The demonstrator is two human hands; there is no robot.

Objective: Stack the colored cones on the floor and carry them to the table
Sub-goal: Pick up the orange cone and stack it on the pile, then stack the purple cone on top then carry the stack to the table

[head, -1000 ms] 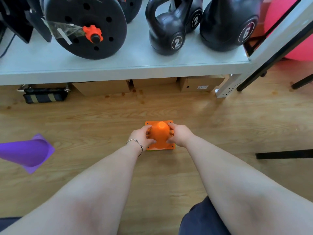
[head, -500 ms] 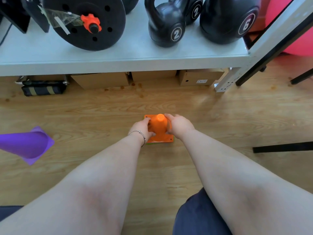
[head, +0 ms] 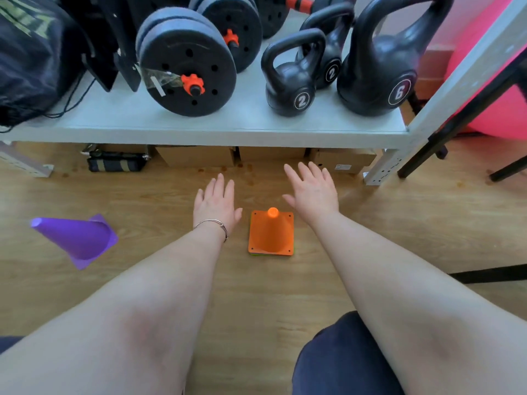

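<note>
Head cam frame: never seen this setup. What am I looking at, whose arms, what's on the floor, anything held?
There is no machine here. A person wears a wide-angle camera on the head, looking forward and down, so the two bare arms entering from the bottom are their own. The left hand, with a bracelet on its wrist, and the right hand are both spread open above the wooden floor, holding nothing. Between them an orange cone stands upright; a green edge peeks out under its base, so it seems to sit on at least one other cone. Farther left a purple cone lies on its side. Behind is a low grey shelf with weight plates and kettlebells.
</note>
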